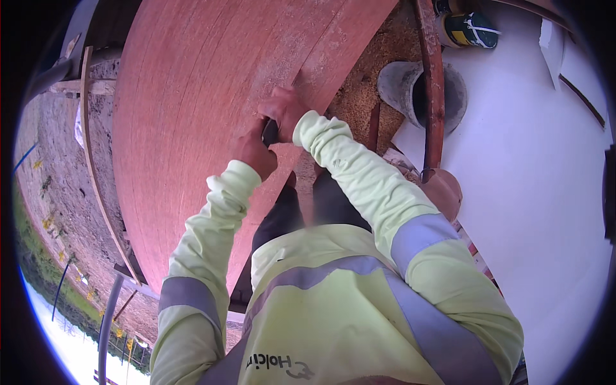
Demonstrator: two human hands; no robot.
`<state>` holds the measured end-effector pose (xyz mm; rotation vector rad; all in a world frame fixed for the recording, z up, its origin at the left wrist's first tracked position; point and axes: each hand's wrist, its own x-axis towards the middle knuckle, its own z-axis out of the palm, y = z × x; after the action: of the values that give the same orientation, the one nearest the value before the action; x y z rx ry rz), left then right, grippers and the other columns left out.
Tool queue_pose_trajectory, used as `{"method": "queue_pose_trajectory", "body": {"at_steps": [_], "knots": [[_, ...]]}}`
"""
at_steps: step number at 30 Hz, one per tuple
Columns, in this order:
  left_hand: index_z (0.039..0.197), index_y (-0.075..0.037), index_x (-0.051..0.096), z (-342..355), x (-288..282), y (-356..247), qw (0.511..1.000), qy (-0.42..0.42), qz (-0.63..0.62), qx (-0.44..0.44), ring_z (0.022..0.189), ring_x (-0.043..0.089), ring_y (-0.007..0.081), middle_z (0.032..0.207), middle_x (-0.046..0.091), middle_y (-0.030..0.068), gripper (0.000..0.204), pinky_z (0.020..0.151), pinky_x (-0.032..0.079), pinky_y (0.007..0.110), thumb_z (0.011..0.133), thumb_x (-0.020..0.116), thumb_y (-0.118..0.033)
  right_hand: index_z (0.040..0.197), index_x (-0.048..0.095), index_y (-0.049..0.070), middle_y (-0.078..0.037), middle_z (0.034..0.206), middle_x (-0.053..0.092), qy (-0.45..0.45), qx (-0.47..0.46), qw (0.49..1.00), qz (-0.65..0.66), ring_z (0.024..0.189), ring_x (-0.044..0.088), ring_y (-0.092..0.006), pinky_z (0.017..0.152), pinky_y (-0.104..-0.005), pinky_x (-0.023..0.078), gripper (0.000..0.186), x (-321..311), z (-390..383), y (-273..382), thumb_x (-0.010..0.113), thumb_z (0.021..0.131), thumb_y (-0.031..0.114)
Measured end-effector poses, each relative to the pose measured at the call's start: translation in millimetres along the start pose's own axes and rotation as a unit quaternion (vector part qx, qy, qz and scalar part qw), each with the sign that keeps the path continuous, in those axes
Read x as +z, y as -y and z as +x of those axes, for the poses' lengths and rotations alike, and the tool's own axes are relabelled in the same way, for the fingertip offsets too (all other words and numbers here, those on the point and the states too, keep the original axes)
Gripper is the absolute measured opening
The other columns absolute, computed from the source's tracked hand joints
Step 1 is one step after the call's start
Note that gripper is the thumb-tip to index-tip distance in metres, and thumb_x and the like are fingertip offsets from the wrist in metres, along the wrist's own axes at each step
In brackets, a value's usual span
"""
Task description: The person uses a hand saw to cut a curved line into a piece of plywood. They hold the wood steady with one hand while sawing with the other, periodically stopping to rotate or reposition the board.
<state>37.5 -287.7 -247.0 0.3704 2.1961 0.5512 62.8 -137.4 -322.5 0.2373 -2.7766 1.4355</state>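
A broad reddish wooden board point(186, 128) with long grain lines lies under both hands. My left hand point(255, 154) is closed around a black tool part point(270, 132), which looks like a handle. Just beyond it, my right hand point(284, 110) is closed low against the wood, at the far end of the same tool. The fingers hide most of the tool, so its kind does not show. Pale dust point(273, 74) is scattered on the wood ahead of my right hand, near a long dark line in the grain.
Sawdust point(366, 83) covers the ground beyond the board's right edge. A grey bucket point(455, 96) lies there behind a reddish wooden bar point(433, 83). Farther off is a green and yellow can point(471, 31). A thin wooden strip point(96, 173) and a grey pipe point(108, 321) stand at left.
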Motion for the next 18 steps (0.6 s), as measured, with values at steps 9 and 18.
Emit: {"method": "queue_pose_trajectory", "body": {"at_steps": [9, 18], "knots": [[0.114, -0.006, 0.050, -176, -64, 7, 0.992, 0.079, -0.051, -0.083, 0.076, 0.069, 0.0378, 0.085, 0.069, 0.0148, 0.048, 0.067, 0.055, 0.042, 0.072, 0.074, -0.005, 0.082, 0.064, 0.014, -0.003, 0.087, 0.064, 0.091, -0.003, 0.995, 0.043, 0.099, 0.057, -0.0257, 0.090, -0.0453, 0.038, 0.030, 13, -41, 173, 0.079, 0.059, 0.027], [0.122, -0.003, 0.054, 14, 3, 1, 0.999, -0.016, -0.026, 0.024, 0.091, 0.065, 0.0457, 0.095, 0.067, 0.0262, 0.048, 0.077, 0.053, 0.047, 0.074, 0.061, -0.001, 0.072, 0.057, 0.015, -0.002, 0.075, 0.063, 0.053, 0.018, 0.998, 0.030, 0.081, 0.057, -0.0295, 0.075, -0.0435, 0.045, 0.035, -16, 16, -17, 0.084, 0.053, 0.028]]}}
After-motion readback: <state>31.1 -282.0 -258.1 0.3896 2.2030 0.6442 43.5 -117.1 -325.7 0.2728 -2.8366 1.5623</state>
